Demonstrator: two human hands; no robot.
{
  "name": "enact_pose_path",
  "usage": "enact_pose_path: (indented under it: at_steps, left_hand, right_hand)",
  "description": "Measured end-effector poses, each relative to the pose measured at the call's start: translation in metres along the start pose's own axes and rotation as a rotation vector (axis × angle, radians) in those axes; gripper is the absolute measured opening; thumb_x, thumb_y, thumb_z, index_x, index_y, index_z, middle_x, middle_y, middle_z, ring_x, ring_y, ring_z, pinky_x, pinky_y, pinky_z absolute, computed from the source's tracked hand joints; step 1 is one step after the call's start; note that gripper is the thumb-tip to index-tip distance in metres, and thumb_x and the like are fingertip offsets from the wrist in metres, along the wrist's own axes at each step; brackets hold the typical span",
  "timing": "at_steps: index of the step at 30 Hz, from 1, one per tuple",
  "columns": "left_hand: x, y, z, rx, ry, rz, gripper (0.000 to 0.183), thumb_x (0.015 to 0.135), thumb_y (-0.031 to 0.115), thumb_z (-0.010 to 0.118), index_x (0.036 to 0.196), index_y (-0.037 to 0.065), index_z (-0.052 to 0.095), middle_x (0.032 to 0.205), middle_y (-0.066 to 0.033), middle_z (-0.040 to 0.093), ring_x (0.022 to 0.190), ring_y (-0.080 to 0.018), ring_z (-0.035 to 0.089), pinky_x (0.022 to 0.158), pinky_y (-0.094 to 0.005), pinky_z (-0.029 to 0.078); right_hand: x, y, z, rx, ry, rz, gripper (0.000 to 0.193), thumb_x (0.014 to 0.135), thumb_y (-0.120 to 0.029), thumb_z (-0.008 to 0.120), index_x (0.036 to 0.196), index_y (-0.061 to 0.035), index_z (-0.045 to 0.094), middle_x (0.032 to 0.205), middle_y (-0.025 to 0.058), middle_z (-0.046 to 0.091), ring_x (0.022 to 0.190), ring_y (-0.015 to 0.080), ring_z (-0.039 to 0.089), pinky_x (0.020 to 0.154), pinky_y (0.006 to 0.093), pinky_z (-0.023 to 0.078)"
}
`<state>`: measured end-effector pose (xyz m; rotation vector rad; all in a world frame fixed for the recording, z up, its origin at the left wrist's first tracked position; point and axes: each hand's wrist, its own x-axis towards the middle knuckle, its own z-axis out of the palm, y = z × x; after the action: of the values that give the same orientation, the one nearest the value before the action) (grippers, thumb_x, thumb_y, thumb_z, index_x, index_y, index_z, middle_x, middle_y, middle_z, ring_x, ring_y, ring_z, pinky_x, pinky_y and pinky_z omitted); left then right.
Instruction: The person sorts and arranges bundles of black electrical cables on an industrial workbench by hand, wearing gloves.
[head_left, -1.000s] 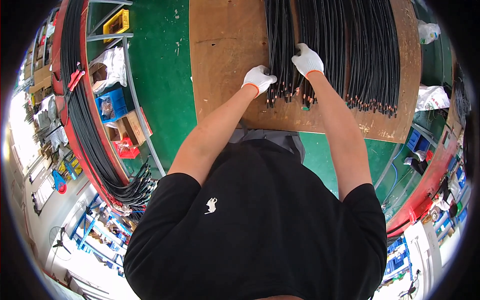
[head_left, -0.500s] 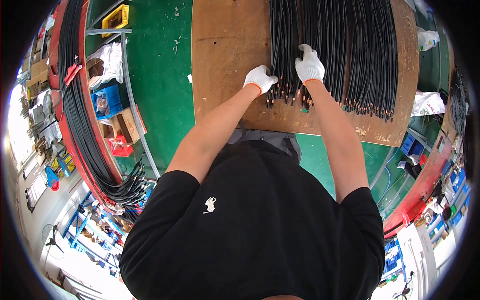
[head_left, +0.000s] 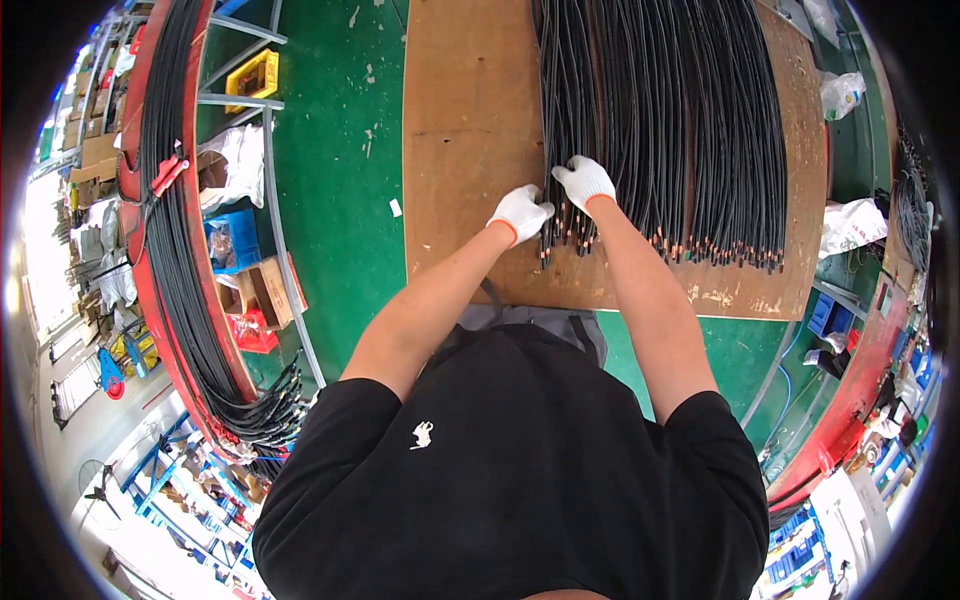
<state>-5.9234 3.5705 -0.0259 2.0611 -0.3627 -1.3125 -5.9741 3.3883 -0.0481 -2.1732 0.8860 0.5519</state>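
Note:
Black cables with bare copper ends lie side by side in a wide row on a brown wooden board. My left hand, in a white knitted glove with an orange cuff, is at the row's left edge, fingers curled against the outermost cable near its end. Just beyond and to the right, my gloved right hand reaches over the leftmost cables, with thumb and fingers bent around them. Which single cable each hand grips is hidden by the gloves.
The wooden board has a near edge close to my body. To the left, a red rack carries a long bundle of black cables. A blue crate, a yellow crate and a red bin stand beside it. White bags lie at right.
My right hand has moved left across the row, close to my left hand. The left hand stays at the row's edge. The whole view has shifted slightly, with the board lower in the picture.

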Motion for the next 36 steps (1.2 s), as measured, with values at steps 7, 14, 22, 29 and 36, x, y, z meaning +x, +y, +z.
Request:
enact_pose_path:
  at_steps: [7,14,22,29,36]
  left_hand:
    - [-0.011,-0.002,-0.003,0.041,0.044,0.094,0.050,0.092,0.033,0.070,0.122,-0.008,0.068,0.110,-0.0280,0.075,0.104,-0.0373,0.074,0.093,-0.0432,0.056]
    - [-0.007,0.007,0.004,0.265,0.084,0.151,0.046,0.090,0.035,0.065,0.112,-0.004,0.073,0.114,-0.0306,0.073,0.110,-0.0441,0.071,0.098,-0.0468,0.055]
    - [0.001,-0.010,-0.023,0.137,0.036,0.010,0.048,0.089,0.033,0.067,0.119,-0.003,0.074,0.117,-0.0284,0.075,0.115,-0.0426,0.071,0.102,-0.0456,0.055]
    - [0.013,-0.018,-0.002,0.259,0.070,0.008,0.054,0.088,0.036,0.069,0.122,-0.005,0.074,0.114,-0.0293,0.076,0.109,-0.0393,0.074,0.095,-0.0435,0.057]
    - [0.032,-0.013,0.006,0.170,0.039,0.073,0.051,0.087,0.039,0.066,0.117,-0.002,0.075,0.119,-0.0294,0.074,0.116,-0.0435,0.070,0.101,-0.0473,0.055]
  right_hand:
    - [-0.042,0.006,-0.006,-0.067,-0.037,-0.132,0.046,0.101,-0.040,0.063,0.121,0.0013,0.069,0.121,0.0312,0.070,0.119,0.0481,0.065,0.100,0.0529,0.053]
    - [-0.033,0.032,0.000,-0.055,-0.062,-0.191,0.042,0.099,-0.036,0.064,0.113,0.0034,0.069,0.116,0.0324,0.070,0.116,0.0488,0.066,0.099,0.0531,0.052]
    - [-0.034,0.024,-0.013,-0.001,-0.114,-0.176,0.041,0.101,-0.038,0.063,0.110,0.0019,0.068,0.110,0.0312,0.071,0.109,0.0497,0.066,0.093,0.0519,0.053]
    - [-0.035,0.019,-0.002,-0.073,-0.150,-0.193,0.042,0.100,-0.039,0.063,0.107,0.0023,0.068,0.109,0.0318,0.071,0.109,0.0510,0.066,0.094,0.0550,0.052]
    - [-0.026,0.016,0.007,-0.164,-0.152,-0.186,0.042,0.102,-0.040,0.060,0.107,0.0004,0.070,0.114,0.0294,0.072,0.113,0.0480,0.067,0.097,0.0535,0.054]
